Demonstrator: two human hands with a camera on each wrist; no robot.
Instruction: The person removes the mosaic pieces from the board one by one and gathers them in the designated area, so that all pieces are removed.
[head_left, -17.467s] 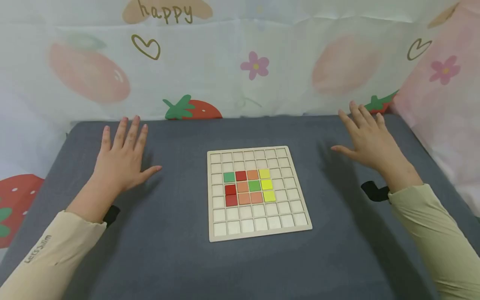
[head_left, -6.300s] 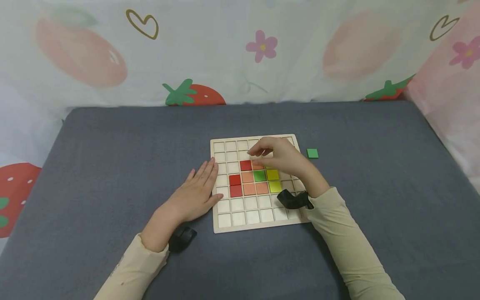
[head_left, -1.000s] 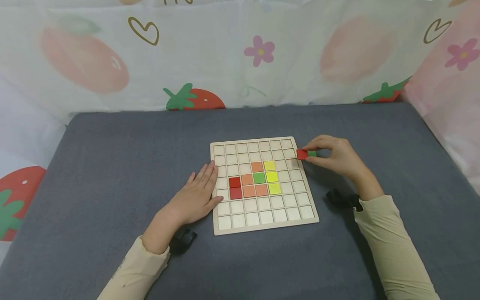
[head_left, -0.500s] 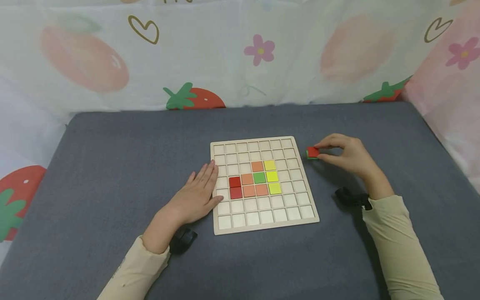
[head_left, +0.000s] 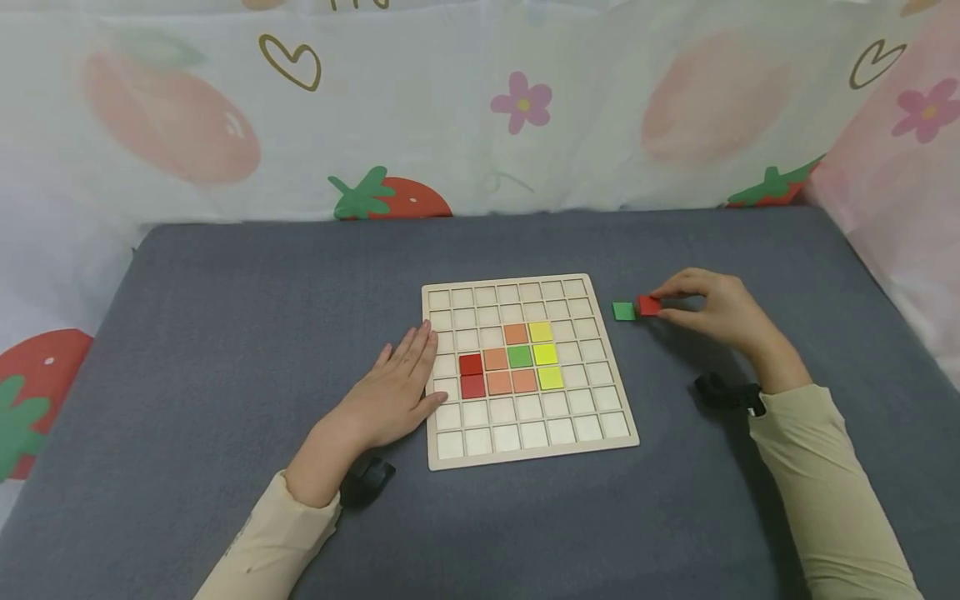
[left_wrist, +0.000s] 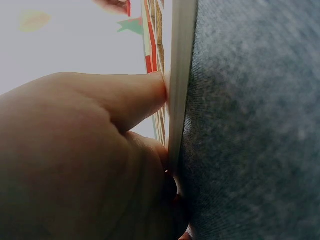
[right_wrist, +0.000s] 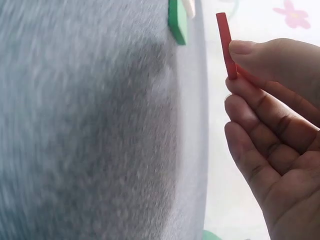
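Observation:
A square wooden grid board (head_left: 636, 437) lies on the table. My left hand (head_left: 386, 392) rests with straight fingers along its left edge; in the left wrist view the thumb (left_wrist: 145, 95) presses on the rim. To the right of the board, my right hand (head_left: 712, 310) pinches a red square tile (head_left: 648, 305) between thumb and fingers. The right wrist view shows this red tile (right_wrist: 225, 40) edge-on, held above the cloth. Just left of it, a green tile (head_left: 623, 311) lies on the table, near the board's upper right side.
Two red tiles (head_left: 471, 377), several orange tiles (head_left: 497, 382), several yellow tiles (head_left: 545, 354) and a green tile (head_left: 519, 357) sit in the board's middle cells. Grey cloth (head_left: 225, 333) covers the table. Behind it hangs a printed white curtain (head_left: 450, 75).
Over the last second the right hand has carried the red tile rightward, past the green one. Earlier, both tiles sat in the board's grid. The left hand has stayed still lately.

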